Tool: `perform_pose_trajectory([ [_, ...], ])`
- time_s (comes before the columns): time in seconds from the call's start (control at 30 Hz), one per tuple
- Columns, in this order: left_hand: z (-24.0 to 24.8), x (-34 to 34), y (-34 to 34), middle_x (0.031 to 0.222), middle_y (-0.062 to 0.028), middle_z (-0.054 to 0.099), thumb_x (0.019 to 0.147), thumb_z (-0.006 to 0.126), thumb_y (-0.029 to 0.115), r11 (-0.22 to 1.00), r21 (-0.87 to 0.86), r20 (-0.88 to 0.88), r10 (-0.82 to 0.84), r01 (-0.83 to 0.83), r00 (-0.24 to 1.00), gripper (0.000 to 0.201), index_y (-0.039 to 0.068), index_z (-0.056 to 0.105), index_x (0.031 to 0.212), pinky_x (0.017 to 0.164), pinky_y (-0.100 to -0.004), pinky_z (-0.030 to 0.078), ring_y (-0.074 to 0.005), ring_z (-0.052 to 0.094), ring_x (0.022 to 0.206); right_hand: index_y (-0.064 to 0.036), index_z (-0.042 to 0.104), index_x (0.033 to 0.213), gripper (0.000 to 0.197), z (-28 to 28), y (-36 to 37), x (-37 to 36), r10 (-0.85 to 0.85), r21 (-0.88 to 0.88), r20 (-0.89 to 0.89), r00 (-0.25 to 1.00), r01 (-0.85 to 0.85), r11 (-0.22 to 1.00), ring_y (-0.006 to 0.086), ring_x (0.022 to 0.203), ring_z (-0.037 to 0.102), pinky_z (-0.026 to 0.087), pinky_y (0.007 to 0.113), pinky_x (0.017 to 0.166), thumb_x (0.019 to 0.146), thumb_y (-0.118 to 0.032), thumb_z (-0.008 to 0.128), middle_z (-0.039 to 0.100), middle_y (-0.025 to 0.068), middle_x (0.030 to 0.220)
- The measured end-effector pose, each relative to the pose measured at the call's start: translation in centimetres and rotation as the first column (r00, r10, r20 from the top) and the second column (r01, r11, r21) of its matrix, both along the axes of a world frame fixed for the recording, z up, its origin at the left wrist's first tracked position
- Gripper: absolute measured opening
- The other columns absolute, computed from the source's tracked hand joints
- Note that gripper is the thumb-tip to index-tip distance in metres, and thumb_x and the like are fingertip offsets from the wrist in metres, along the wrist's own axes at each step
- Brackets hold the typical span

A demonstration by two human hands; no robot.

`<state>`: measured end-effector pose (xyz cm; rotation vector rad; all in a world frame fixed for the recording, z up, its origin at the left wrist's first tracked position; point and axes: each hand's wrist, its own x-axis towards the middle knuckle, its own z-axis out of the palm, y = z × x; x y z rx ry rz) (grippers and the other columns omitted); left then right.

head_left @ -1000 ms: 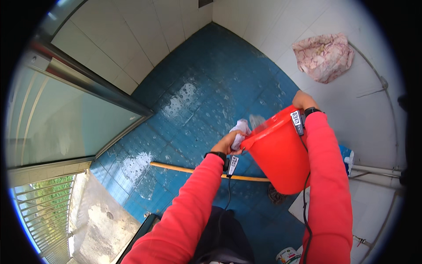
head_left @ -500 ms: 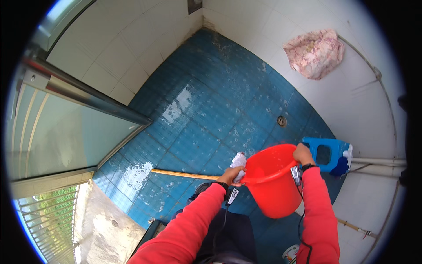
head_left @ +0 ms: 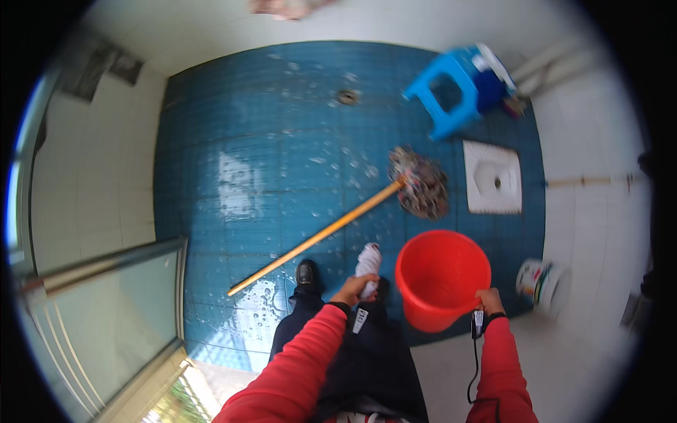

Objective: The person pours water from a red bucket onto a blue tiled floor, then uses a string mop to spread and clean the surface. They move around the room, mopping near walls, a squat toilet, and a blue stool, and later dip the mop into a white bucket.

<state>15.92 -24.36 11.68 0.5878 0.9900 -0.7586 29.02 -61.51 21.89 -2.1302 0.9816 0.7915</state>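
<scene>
Over wet blue floor tiles [head_left: 296, 183]: left grip [head_left: 357, 287] is clutching white cloth [head_left: 368, 261], right grip [head_left: 488, 301] is holding red bucket [head_left: 427, 314] by rim, suds [head_left: 257, 317] possibly inviting a slip.

Worn on the person's head, the fisheye camera looks steeply down, fairly near the left hand [head_left: 354, 289] and right hand [head_left: 489, 302], with red sleeves [head_left: 296, 374] at the lower edge and the blue floor [head_left: 247, 120] and white walls [head_left: 106, 162] bending toward the picture's round border

Red bucket [head_left: 441, 282] – white cloth [head_left: 368, 261], bunched
</scene>
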Motion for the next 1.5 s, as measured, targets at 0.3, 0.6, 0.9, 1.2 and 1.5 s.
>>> perform_pose_trajectory([
  [0.3, -1.4, 0.4, -1.6, 0.062, -0.0012, 0.052, 0.071, 0.066, 0.042, 0.898, 0.326, -0.071, -0.289, 0.296, 0.955, 0.038, 0.007, 0.056, 0.08, 0.04, -0.0256, 0.036, -0.0121, 0.048, 0.046, 0.0009, 0.05, 0.087, 0.018, -17.6, -13.1, -13.9, -0.729, 0.394, 0.009, 0.685, 0.667, 0.632, 0.0177, 0.053, 0.051, 0.035, 0.024, 0.039, 0.077, -0.014, 0.051, 0.056, 0.0122, 0.076],
  [0.6, -2.1, 1.0, -5.5, 0.111, -0.0095, 0.053, 0.08, 0.035, 0.066, 0.803, 0.471, -0.13, -0.346, 0.365, 0.929, 0.078, 0.001, 0.039, 0.123, 0.081, -0.0303, 0.043, -0.0207, 0.053, 0.097, 0.0, 0.05, 0.101, 0.025, -27.2, -6.7, -21.3, -0.82, 0.662, -0.11, 0.561, 0.657, 0.361, 0.0197, 0.071, 0.055, 0.045, 0.026, 0.057, 0.085, -0.019, 0.048, 0.057, 0.0119, 0.087],
  [0.9, 1.2, 3.7, -10.6, 0.089, -0.0094, 0.058, 0.079, 0.057, 0.036, 0.634, 0.531, 0.026, -0.676, 0.562, 0.737, 0.042, 0.001, 0.053, 0.101, 0.071, -0.0268, 0.041, -0.0147, 0.052, 0.08, 0.0017, 0.04, 0.115, 0.059, -12.6, 2.7, -14.5, -0.488, 0.68, -0.353, 0.798, 0.578, 0.452, 0.0234, 0.086, 0.058, 0.049, 0.034, 0.067, 0.083, -0.046, 0.051, 0.054, 0.0157, 0.099],
  [1.2, 6.4, 3.7, -14.1, 0.092, -0.016, 0.057, 0.056, 0.073, 0.049, 0.34, 0.919, 0.319, -0.938, 0.201, 0.134, 0.067, 0.005, 0.052, 0.102, 0.07, -0.0357, 0.047, -0.031, 0.057, 0.081, -0.0043, 0.043, 0.116, 0.041, -4.0, 6.2, -9.0, -0.58, 0.807, -0.051, 0.813, 0.375, 0.455, 0.0129, 0.09, 0.051, 0.043, 0.028, 0.076, 0.078, -0.016, 0.054, 0.053, 0.0041, 0.098],
  [1.5, 3.8, 3.4, -14.8, 0.083, -0.003, 0.059, 0.086, 0.048, 0.016, 0.799, 0.266, 0.292, -0.6, 0.539, 0.745, 0.021, -0.001, 0.058, 0.093, 0.071, -0.0241, 0.043, -0.0109, 0.054, 0.077, -0.0036, 0.049, 0.103, 0.04, 0.0, 1.2, -12.5, -0.52, 0.675, 0.461, 0.719, 0.096, 0.731, 0.0178, 0.089, 0.055, 0.044, 0.03, 0.077, 0.063, 0.002, 0.043, 0.054, 0.0053, 0.095],
])
